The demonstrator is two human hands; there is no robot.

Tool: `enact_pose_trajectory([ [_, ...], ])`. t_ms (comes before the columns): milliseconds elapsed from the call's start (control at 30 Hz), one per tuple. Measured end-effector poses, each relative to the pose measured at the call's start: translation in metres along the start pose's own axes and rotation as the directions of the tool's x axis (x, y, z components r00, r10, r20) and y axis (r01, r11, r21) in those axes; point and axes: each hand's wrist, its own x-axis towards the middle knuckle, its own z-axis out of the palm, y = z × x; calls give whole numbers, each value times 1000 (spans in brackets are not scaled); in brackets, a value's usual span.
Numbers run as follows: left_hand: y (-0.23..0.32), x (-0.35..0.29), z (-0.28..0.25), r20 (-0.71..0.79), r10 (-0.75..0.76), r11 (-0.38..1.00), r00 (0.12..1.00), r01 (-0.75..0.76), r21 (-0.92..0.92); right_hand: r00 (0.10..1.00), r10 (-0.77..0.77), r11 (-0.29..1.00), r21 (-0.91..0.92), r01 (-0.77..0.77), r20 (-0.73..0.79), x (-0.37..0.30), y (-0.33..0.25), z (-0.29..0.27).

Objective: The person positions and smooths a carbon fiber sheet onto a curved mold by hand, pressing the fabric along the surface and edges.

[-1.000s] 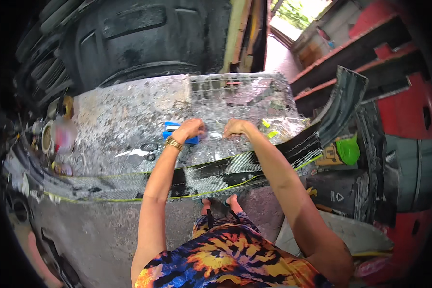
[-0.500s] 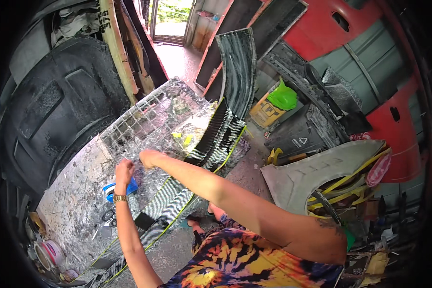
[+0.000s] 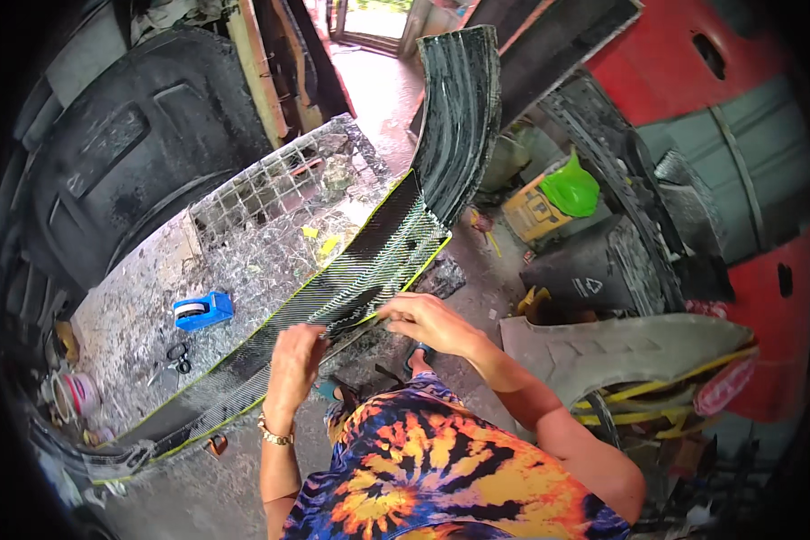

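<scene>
A long strip of black and silver woven carbon-fibre cloth point(image 3: 243, 369) with yellow-green edges runs diagonally along the workbench's near side. Its far end meets a curved, dark, streaked mould piece point(image 3: 463, 117). My left hand point(image 3: 295, 360) is at the cloth's near edge, fingers bent and pressed together. A little farther along that edge is my right hand point(image 3: 427, 319), its thumb and fingers drawn together. What either hand pinches is too small to make out. The blue tape dispenser point(image 3: 205, 310) with a pale roll sits on the bench, beyond my left hand. Black-handled scissors point(image 3: 178, 362) lie nearby.
The stained workbench point(image 3: 144, 315) has a wire grid point(image 3: 243, 198) at its far end and a pink-white tub point(image 3: 76, 394) at its left. A black hood panel point(image 3: 135, 162) leans behind. On my right are a grey fender point(image 3: 621, 346) and a yellow box with a green bag point(image 3: 571, 189).
Both hands have left the area around the tape dispenser and moved nearer, to the cloth's near edge. My right arm no longer crosses over the cloth. The view has shifted.
</scene>
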Motion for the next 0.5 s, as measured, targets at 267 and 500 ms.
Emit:
enact_pose_trajectory([
  [267,98,43,100,-110,-293,951,950,277,-139,995,-92,996,9,93,-22,-52,84,-90],
  [500,123,68,112,-111,-399,912,910,381,-153,998,-43,982,185,34,44,-46,113,-125],
])
